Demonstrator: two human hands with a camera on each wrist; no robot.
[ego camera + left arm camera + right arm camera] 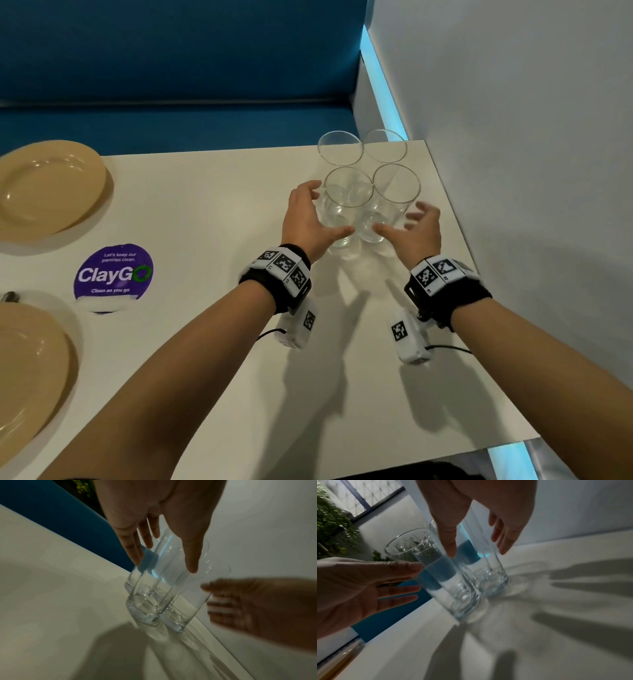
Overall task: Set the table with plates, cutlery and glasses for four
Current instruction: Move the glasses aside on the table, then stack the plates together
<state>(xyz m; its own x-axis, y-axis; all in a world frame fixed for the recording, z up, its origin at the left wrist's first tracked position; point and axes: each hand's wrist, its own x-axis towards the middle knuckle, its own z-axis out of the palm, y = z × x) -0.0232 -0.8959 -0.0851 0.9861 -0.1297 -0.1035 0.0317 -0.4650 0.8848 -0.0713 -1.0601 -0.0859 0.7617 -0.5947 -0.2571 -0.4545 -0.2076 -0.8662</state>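
1. Four clear glasses stood in a tight cluster at the upper right of the head view, on the far right corner of the white bench [212,205], beside the wall.
2. The left hand [305,219] sat at the left side of the near left glass [346,205], thumb low against its base and fingers spread round its wall (contact along the fingers could not be told); its grip was released, not clamped.
3. The right hand [416,228] flanked the near right glass [394,202], fingers straight and splayed, its grip also released; the left wrist view showed it blurred and just beside the glass.
4. The far left glass [339,148] and far right glass [385,145] stood untouched behind them.
5. Two tan plates lay at the left of the frame: the upper plate [48,188] and the lower plate [30,370].
6. A purple sticker [113,274] lay between the plates and the arms.
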